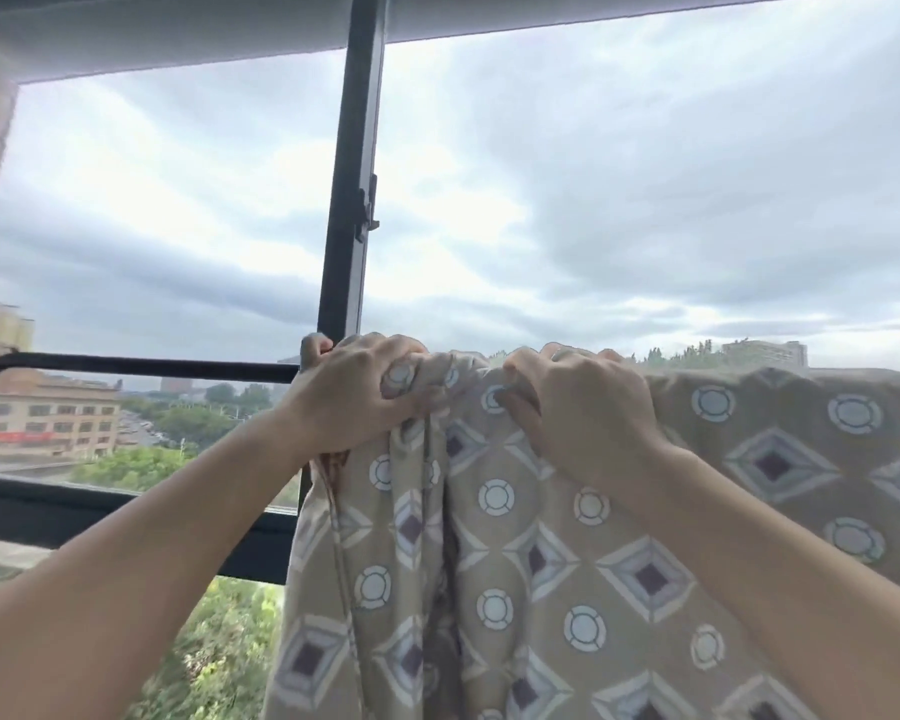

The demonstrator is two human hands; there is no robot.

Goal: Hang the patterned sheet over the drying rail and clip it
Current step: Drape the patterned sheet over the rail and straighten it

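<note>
along the black drying rail [141, 364], running left-right, patterned sheet [541, 537] drapes over it toward the right. left hand [357, 394] and right hand [575, 407] both clamped on the bunched top edge, side by side; left nearer the bare rail. no clip visible.

Both bare forearms extend upward and forward, converging. Left hand [357, 392] and right hand [572, 407] are raised side by side, knuckles up, fingers curled closed in a firm grip.
</note>
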